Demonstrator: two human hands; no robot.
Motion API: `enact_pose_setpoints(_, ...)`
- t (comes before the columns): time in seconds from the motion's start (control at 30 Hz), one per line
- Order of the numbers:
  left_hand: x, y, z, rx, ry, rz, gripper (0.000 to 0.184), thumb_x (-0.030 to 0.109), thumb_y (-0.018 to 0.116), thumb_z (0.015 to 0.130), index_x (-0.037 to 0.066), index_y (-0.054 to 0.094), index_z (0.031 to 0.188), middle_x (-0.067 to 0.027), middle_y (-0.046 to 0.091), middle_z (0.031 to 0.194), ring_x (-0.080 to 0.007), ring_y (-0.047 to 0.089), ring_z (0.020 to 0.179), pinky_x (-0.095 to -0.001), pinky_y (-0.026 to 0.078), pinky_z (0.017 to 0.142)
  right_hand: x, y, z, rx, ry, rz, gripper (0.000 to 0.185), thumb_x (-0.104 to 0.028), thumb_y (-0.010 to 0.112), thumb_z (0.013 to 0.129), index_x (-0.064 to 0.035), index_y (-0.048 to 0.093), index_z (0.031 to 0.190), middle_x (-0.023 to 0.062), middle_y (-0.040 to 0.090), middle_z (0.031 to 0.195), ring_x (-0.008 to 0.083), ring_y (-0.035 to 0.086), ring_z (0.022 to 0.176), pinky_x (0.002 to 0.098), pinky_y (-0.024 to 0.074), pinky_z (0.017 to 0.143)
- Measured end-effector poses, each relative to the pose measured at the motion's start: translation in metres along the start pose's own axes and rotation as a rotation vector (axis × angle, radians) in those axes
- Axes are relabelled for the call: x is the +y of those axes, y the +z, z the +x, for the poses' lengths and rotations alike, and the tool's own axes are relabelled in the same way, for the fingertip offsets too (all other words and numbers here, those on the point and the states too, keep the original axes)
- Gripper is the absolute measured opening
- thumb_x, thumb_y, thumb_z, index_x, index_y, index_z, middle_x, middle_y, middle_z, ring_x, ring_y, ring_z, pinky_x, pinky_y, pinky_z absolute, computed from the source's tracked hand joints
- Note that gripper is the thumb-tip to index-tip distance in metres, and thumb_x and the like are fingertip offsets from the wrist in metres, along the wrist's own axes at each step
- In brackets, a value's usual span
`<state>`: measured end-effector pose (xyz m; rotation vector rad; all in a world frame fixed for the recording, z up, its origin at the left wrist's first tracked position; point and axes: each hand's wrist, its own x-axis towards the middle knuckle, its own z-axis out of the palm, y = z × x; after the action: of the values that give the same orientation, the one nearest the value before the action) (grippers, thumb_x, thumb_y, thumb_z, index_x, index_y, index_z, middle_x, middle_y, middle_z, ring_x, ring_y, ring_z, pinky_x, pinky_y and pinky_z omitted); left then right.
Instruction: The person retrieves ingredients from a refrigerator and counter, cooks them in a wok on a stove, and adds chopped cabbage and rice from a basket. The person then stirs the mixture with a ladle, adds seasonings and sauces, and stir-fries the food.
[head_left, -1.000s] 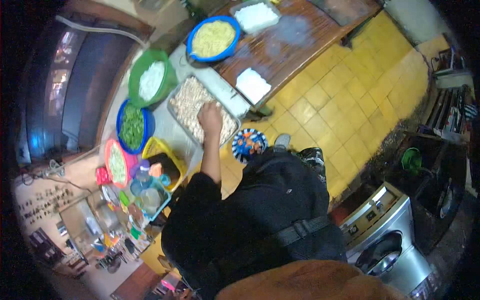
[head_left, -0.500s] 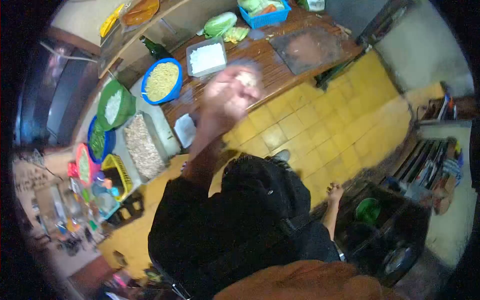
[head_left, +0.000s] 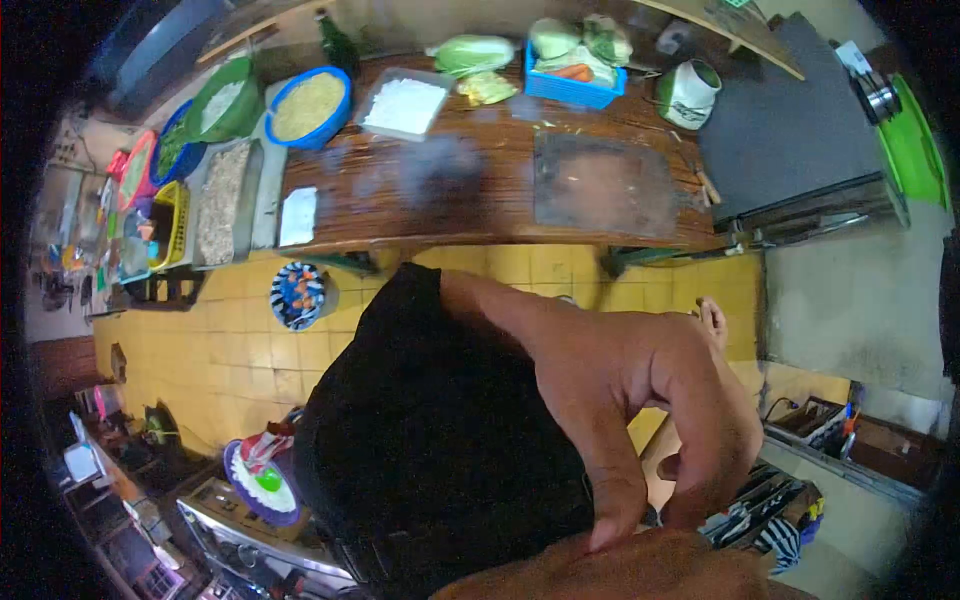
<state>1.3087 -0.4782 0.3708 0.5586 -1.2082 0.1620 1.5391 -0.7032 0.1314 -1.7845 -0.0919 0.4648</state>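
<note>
My left hand (head_left: 650, 400) is large and close to the camera, its arm coming out of a black sleeve (head_left: 430, 420) from the left. Its fingers are curled in and the thumb points down. The thumb tip touches a brown surface (head_left: 650, 570) at the bottom edge; what that is, and whether anything is pinched, I cannot make out. Farther off, my right hand (head_left: 712, 318) shows partly behind the left one, low over the floor. Its fingers look loosely bent and apart, with nothing visible in them.
On the wooden table (head_left: 380, 220) are a cutting board (head_left: 605, 185), a knife (head_left: 708, 183), a container of white food (head_left: 405, 105), cabbage (head_left: 475, 55) and a blue vegetable basket (head_left: 575, 88). Food-filled bowls (head_left: 310, 105) stand left. A bucket (head_left: 300, 297) stands on the yellow floor (head_left: 240, 350).
My left hand, which was over the table with something whitish in its fingers, has come back close to the camera. The view has turned, bringing the table across the top.
</note>
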Motion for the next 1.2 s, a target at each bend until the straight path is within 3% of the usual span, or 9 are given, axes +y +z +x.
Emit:
enact_pose_setpoints(0.17, -0.069, -0.083, 0.044, -0.041, 0.178, 0.143, 0.030, 0.023, 0.077, 0.068, 0.001, 0.066, 0.086, -0.0095, 0.061, 0.079, -0.0209, 0.058, 0.073, -0.0308, 0.044, 0.061, -0.034, -0.071, 0.095, -0.003, -0.074, -0.010, 0.027, -0.025, 0.059, 0.086, -0.0080, 0.056, 0.106, 0.0040, 0.058, 0.102, 0.0127, 0.056, 0.078, 0.0251, 0.0453, 0.064)
enact_pose_setpoints(0.4, -0.135, -0.184, 0.063, 0.433, -0.279, 0.301, 0.037, 0.036, 0.058, 0.084, -0.001, 0.064, 0.081, -0.0107, 0.058, 0.075, -0.0205, 0.054, 0.073, -0.0293, 0.040, 0.063, -0.076, -0.132, 0.225, 0.346, -0.298, -0.420, 0.064, -0.042, 0.062, 0.080, 0.0038, 0.044, 0.120, 0.0153, 0.052, 0.115, 0.0261, 0.052, 0.102, 0.0367, 0.0418, 0.084)
enact_pose_setpoints(0.53, -0.181, -0.233, 0.069, 0.646, -0.621, 0.482, 0.026, 0.024, 0.058, 0.087, -0.002, 0.061, 0.092, -0.0049, 0.062, 0.088, -0.0112, 0.056, 0.083, -0.0257, 0.044, 0.074, -0.063, -0.118, 0.307, 0.298, -0.471, -0.424, 0.067, -0.053, 0.057, 0.079, 0.0052, 0.045, 0.111, 0.0216, 0.058, 0.102, 0.0329, 0.057, 0.093, 0.0403, 0.0425, 0.080)
enact_pose_setpoints(0.6, -0.214, -0.254, 0.064, 0.678, -0.646, 0.530, 0.020, 0.017, 0.058, 0.087, -0.001, 0.061, 0.095, -0.0029, 0.061, 0.088, -0.0091, 0.055, 0.083, -0.0241, 0.043, 0.075, -0.066, -0.120, 0.301, 0.274, -0.420, -0.424, 0.062, -0.051, 0.053, 0.082, 0.0053, 0.046, 0.109, 0.0230, 0.057, 0.097, 0.0371, 0.055, 0.090, 0.0437, 0.0419, 0.079)
enact_pose_setpoints(0.67, -0.249, -0.275, 0.070, 0.931, -0.768, 0.679, 0.016, 0.012, 0.057, 0.087, 0.000, 0.061, 0.096, -0.0020, 0.061, 0.087, -0.0085, 0.054, 0.082, -0.0226, 0.043, 0.074, -0.045, -0.135, 0.306, 0.306, -0.556, -0.550, 0.061, -0.050, 0.048, 0.085, 0.0059, 0.045, 0.109, 0.0229, 0.056, 0.093, 0.0395, 0.053, 0.088, 0.0463, 0.0412, 0.078)
enact_pose_setpoints(0.73, -0.283, -0.298, 0.078, 0.954, -0.705, 0.713, 0.014, 0.010, 0.057, 0.086, 0.002, 0.062, 0.096, -0.0006, 0.061, 0.085, -0.0079, 0.054, 0.079, -0.0219, 0.043, 0.071, -0.007, -0.173, 0.294, 0.154, -0.424, -0.615, 0.057, -0.046, 0.048, 0.086, 0.0050, 0.046, 0.111, 0.0220, 0.054, 0.096, 0.0383, 0.050, 0.092, 0.0455, 0.0406, 0.080)
enact_pose_setpoints(0.77, -0.298, -0.310, 0.084, 1.038, -0.778, 0.742, 0.014, 0.011, 0.057, 0.086, 0.002, 0.062, 0.096, -0.0002, 0.060, 0.083, -0.0070, 0.053, 0.076, -0.0212, 0.042, 0.068, 0.026, -0.203, 0.294, 0.145, -0.623, -0.799, 0.051, -0.040, 0.050, 0.086, 0.0040, 0.046, 0.111, 0.0195, 0.054, 0.100, 0.0342, 0.049, 0.093, 0.0429, 0.0410, 0.081)
enact_pose_setpoints(1.07, -0.425, -0.434, 0.165, 0.966, -0.778, 1.254, 0.027, 0.021, 0.060, 0.085, 0.000, 0.058, 0.104, -0.0034, 0.058, 0.082, -0.0087, 0.051, 0.080, -0.0238, 0.041, 0.072, 0.126, -0.425, 0.271, 0.155, -0.223, -0.727, 0.051, -0.039, 0.051, 0.086, 0.0051, 0.046, 0.111, 0.0201, 0.054, 0.098, 0.0344, 0.050, 0.091, 0.0429, 0.0415, 0.080)
enact_pose_setpoints(1.2, -0.439, -0.498, 0.193, 1.406, -0.565, 0.572, 0.034, 0.026, 0.061, 0.084, 0.000, 0.049, 0.103, -0.0040, 0.055, 0.085, -0.0096, 0.049, 0.076, -0.0233, 0.041, 0.069, 0.134, -0.465, 0.275, 0.227, -0.125, -0.682, 0.050, -0.038, 0.051, 0.086, 0.0056, 0.046, 0.111, 0.0204, 0.054, 0.098, 0.0345, 0.050, 0.090, 0.0430, 0.0418, 0.080)
